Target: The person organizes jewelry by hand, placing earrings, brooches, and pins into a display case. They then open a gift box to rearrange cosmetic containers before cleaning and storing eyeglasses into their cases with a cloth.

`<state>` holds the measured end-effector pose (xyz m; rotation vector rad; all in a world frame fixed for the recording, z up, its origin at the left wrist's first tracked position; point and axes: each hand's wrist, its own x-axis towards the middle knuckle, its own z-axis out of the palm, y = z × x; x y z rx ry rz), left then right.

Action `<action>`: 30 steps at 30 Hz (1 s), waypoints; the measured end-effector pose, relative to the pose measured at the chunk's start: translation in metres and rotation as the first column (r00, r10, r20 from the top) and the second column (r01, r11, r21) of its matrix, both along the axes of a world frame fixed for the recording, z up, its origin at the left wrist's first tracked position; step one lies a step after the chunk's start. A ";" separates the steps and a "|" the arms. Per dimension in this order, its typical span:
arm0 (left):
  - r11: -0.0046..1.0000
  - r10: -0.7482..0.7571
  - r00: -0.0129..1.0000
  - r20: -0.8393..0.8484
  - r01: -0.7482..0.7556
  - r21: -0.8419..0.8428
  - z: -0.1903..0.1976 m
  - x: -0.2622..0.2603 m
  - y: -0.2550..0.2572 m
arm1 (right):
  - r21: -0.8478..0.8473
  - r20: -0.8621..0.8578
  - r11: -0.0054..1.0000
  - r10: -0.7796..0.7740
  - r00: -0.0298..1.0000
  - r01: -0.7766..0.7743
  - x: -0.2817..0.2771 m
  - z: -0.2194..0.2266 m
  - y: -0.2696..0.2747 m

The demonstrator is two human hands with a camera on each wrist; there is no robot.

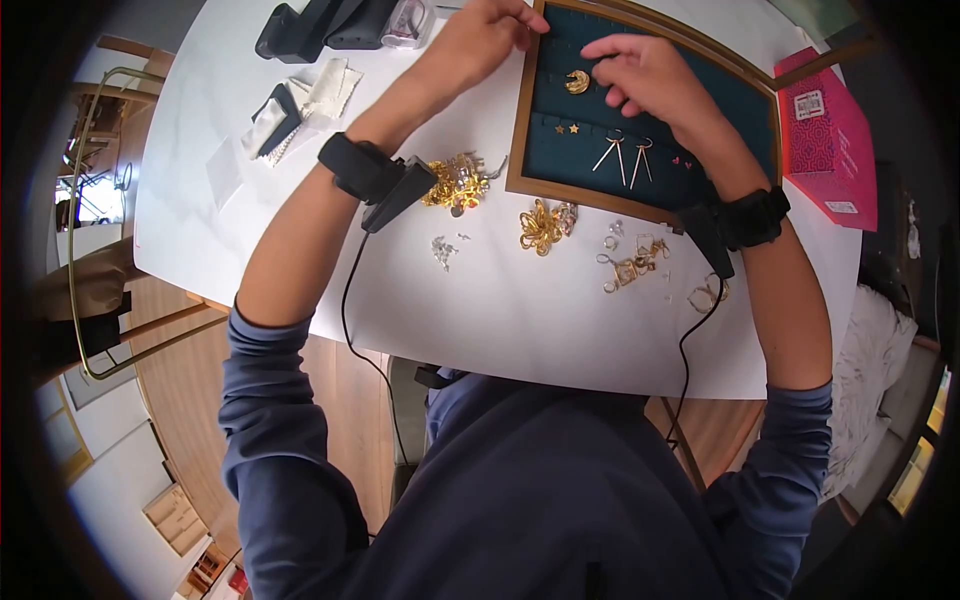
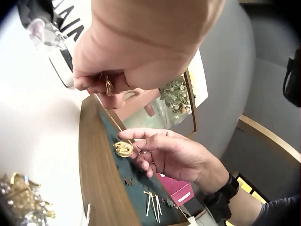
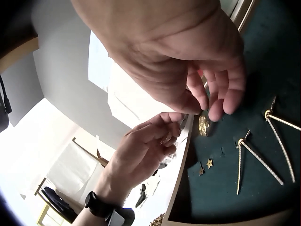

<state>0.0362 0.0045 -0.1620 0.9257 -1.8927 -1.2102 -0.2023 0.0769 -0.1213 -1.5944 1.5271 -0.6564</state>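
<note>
My left hand [image 1: 478, 45] is over the left edge of a wooden jewelry tray [image 1: 516, 150] lined with dark green. In the left wrist view its curled fingers hold a small gold hoop-like earring [image 2: 108, 86]. My right hand [image 1: 655, 85] hovers over the lining with its fingers loosely bent and nothing between them. Right by its fingertips is a chunky gold earring [image 1: 577, 82] fixed on the lining. Two star studs [image 1: 567, 129], a pair of long bar earrings [image 1: 625, 160] and small pink studs [image 1: 682, 163] sit in the row nearest me.
In front of the tray lie a gold jewelry heap [image 1: 458, 182], a gold flower-shaped piece [image 1: 540, 228], small silver pieces [image 1: 443, 252] and loose gold earrings [image 1: 632, 268]. Pale cloths [image 1: 330, 90] and black objects [image 1: 330, 25] are at the left. A pink packet [image 1: 825, 140] stands right.
</note>
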 end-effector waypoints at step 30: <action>0.924 -0.190 0.922 0.336 0.284 -0.256 0.028 -0.022 0.027 | -0.057 0.054 0.993 -0.101 0.993 0.104 -0.029 -0.021 -0.004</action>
